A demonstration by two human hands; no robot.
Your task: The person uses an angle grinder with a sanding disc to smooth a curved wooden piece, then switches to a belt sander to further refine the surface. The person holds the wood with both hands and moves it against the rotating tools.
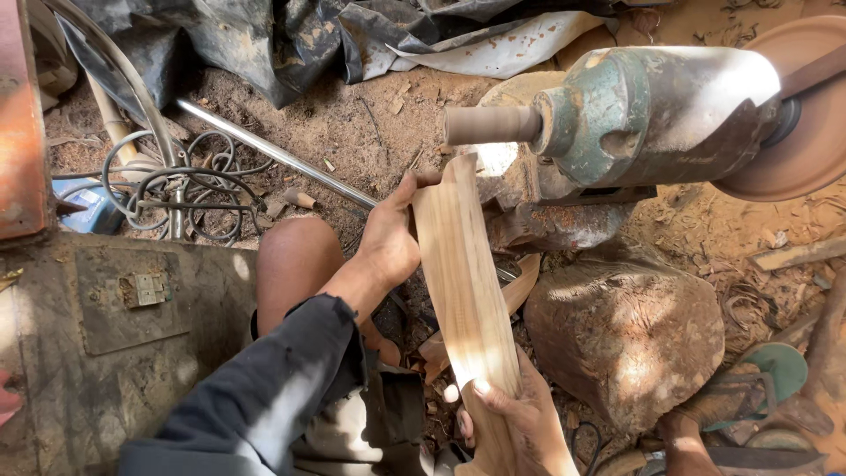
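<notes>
From the head camera, a long, flat strip of pale wood (464, 282) runs up the middle of the view, smooth-faced with fine straight grain, gently curved along its edges and rounded at its far end. That far end sits just below a short brown cylindrical spindle (491, 125) jutting from a worn green-and-grey metal motor housing (652, 110), whose paint is chipped and dusty; a reddish-brown disc (806, 132) sits at its other side. The left hand (388, 238) reaches forward on a nearly straight arm in a dark sleeve, its grip closed on the upper edge of the wood, thumb up by the tip. The right hand (520, 419) wraps the near end from below, thumb pressed flat on the face, fingers curled under. Beside the wood lies a rough, rounded brown stone block (626, 330). The ground is sawdust and shavings, with a shiny metal rod (273, 154) and coiled dark cable (176, 189) to the left.
</notes>
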